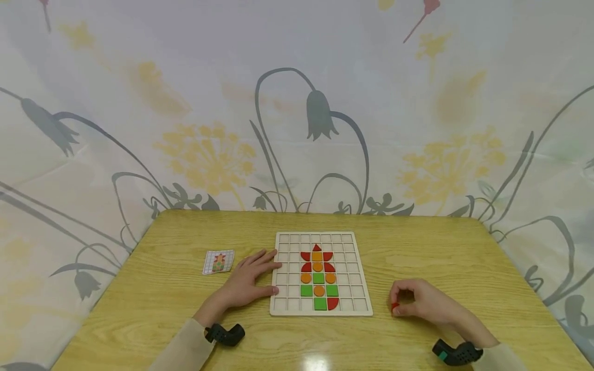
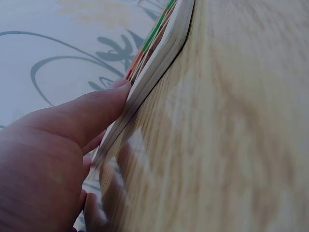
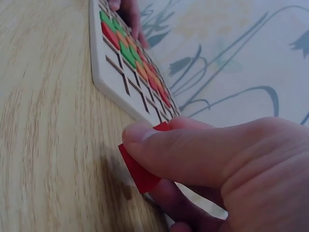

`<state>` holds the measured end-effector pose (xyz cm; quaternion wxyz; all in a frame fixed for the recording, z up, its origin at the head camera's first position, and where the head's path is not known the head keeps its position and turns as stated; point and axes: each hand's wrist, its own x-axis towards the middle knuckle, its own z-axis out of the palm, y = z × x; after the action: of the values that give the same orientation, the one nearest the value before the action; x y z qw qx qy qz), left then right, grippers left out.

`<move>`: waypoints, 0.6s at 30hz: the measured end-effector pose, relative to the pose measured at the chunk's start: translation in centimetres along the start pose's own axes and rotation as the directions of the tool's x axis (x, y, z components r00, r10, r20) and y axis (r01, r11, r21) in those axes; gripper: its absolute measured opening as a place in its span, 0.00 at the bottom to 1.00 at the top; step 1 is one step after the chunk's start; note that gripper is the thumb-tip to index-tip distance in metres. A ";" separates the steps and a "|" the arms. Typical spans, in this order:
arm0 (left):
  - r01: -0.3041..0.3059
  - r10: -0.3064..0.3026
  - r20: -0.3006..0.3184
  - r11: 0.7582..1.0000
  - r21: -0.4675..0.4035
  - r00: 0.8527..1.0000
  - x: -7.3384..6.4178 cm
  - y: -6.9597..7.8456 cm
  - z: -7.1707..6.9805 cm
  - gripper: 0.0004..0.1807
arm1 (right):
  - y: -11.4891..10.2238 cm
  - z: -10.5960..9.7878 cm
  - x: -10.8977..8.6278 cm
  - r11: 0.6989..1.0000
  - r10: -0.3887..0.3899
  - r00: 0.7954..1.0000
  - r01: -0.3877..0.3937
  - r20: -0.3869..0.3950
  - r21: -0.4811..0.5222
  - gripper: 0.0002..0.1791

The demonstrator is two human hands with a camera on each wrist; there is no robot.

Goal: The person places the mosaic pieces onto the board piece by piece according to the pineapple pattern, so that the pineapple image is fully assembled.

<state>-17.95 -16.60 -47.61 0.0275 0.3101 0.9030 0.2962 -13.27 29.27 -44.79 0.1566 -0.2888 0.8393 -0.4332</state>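
A white gridded board [image 1: 287, 304] lies on the table, bearing red, orange and green pieces that form a figure up its middle. In its bottom row a green square [image 1: 320, 304] sits beside a red rounded piece [image 1: 333, 303]. My left hand [image 1: 248, 278] rests at the board's left edge, fingers spread and thumb touching the rim, as the left wrist view confirms. To the right of the board, my right hand [image 1: 422, 301] pinches a small red piece [image 3: 140, 169] between thumb and fingers. Its full shape is partly hidden by the thumb.
A small pattern card [image 1: 218, 262] with a printed grid and coloured figure lies left of the board, near my left fingers. Behind the wooden table [image 1: 417, 242] hangs a flower-printed cloth [image 1: 209, 77]. Black bands [image 1: 226, 335] are worn on both wrists.
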 end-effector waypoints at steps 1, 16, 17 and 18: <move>0.001 -0.001 0.002 1.000 0.003 1.000 0.0 0.0 0.0 0.33 | -0.1 0.0 0.1 1.000 0.004 1.000 -0.004 -0.008 0.002 0.07; 0.000 0.001 -0.001 1.000 0.007 1.000 0.1 -0.2 0.1 0.33 | -2.3 2.3 2.8 0.998 -0.021 0.996 0.025 -0.083 0.049 0.10; 0.000 0.000 -0.002 1.000 0.006 1.000 0.1 -0.2 0.1 0.33 | -2.5 2.5 3.1 0.998 -0.026 0.997 0.030 -0.077 0.055 0.11; 0.000 0.000 -0.002 1.000 0.006 1.000 0.1 -0.2 0.1 0.33 | -2.7 2.6 3.3 0.998 -0.025 0.997 0.030 -0.073 0.060 0.12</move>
<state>-18.12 -16.60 -47.80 0.0256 0.3097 0.9040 0.2937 -13.55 24.30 -44.14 0.1289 -0.2797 0.8268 -0.4707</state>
